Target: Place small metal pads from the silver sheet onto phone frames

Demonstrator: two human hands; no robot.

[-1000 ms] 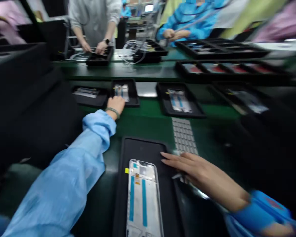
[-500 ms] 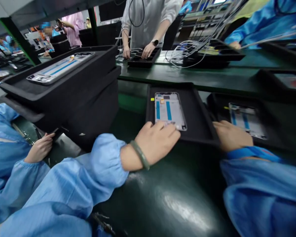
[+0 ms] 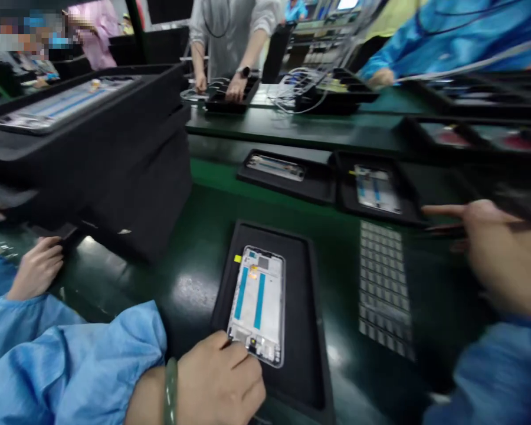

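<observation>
My left hand (image 3: 219, 381), with a green bangle at the wrist, is closed on the near left rim of a shallow black tray (image 3: 304, 330). Its fingers curl over the rim, partly hidden, close to the lower end of a phone frame (image 3: 269, 295). That silvery frame lies in the tray, with two blue strips and a yellow tab at its upper left. Off to the right, my right hand (image 3: 491, 242) is blurred, its index finger stretched out and nothing seen in it. It hovers beside another black tray (image 3: 409, 206) holding a similar phone frame (image 3: 377, 188).
A tall stack of black trays (image 3: 159, 153) stands at left, topped by a phone frame (image 3: 66, 103). Beyond my tray lies a smaller black tray (image 3: 318, 186). A sheet of small rectangles (image 3: 384, 283) lies at right. Co-workers' hands (image 3: 38, 268) are at left and across the bench.
The tray with the phone frame has come nearer, drawn by my left hand, uncovering the smaller tray and the sheet. My right hand has left the tray's side and moved right. The view has shifted too.
</observation>
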